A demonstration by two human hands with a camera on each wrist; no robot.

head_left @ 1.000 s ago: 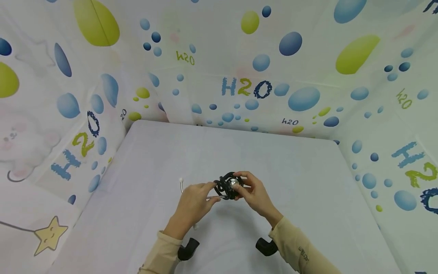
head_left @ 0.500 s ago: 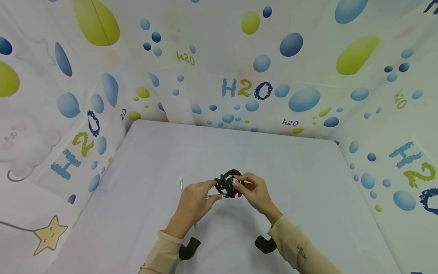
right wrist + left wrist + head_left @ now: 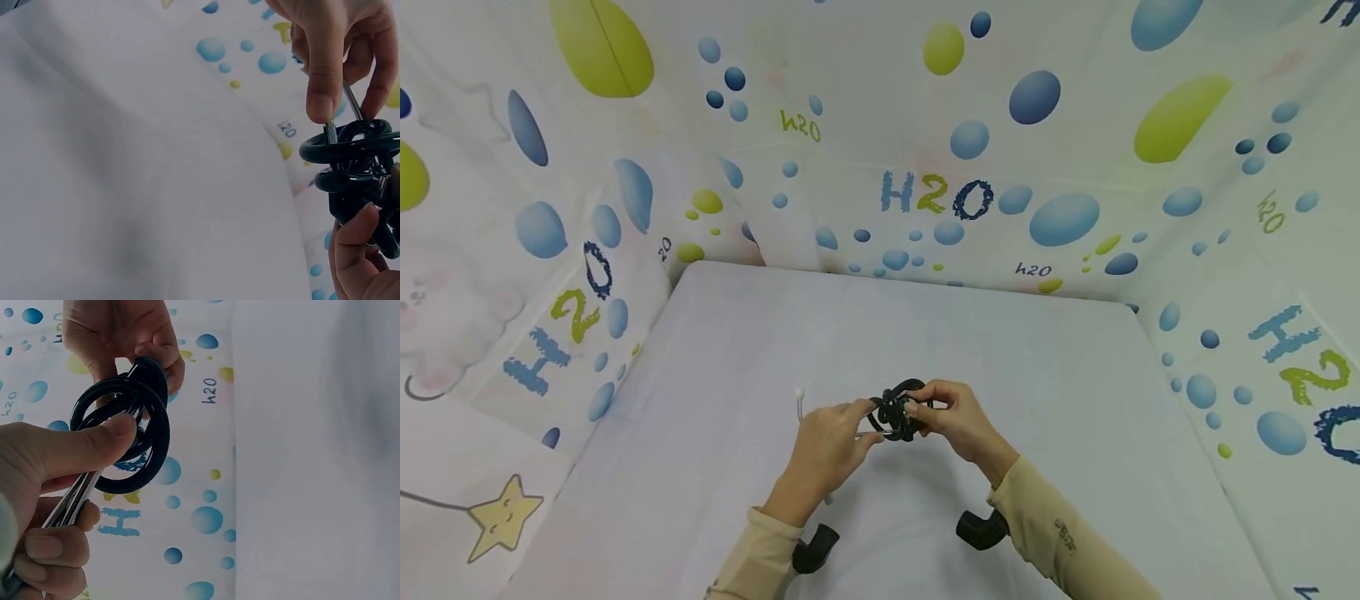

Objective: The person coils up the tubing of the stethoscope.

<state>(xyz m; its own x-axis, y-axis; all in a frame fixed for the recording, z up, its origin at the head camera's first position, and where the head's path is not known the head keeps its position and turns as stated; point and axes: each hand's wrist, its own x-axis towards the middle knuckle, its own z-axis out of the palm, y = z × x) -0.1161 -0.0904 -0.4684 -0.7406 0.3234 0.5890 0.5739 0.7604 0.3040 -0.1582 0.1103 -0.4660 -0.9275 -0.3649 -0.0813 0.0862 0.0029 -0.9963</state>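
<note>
A stethoscope, its black tubing point(image 3: 891, 412) wound into a tight coil, is held up between both hands over the table. My left hand point(image 3: 831, 442) grips its metal ear tubes point(image 3: 74, 500), thumb near the coil. One white ear tip point(image 3: 800, 392) sticks out beyond that hand's far side. At the coil's right side, my right hand point(image 3: 958, 421) pinches the bundle between thumb and fingers. In the right wrist view the looped tubing point(image 3: 322, 153) lies between the two hands. Fingers and loops mostly hide the chest piece.
A white cloth-covered table point(image 3: 1037, 375) spreads beneath the hands. Patterned curtains point(image 3: 970, 100) with blue and green drops stand at its back and sides. Black curved pieces point(image 3: 816, 550) stick out by both forearms.
The right hand's fingers have shifted slightly on the coil, and the bundle has turned a little. The silver chest piece seen earlier is now mostly covered. The left hand keeps its grip.
</note>
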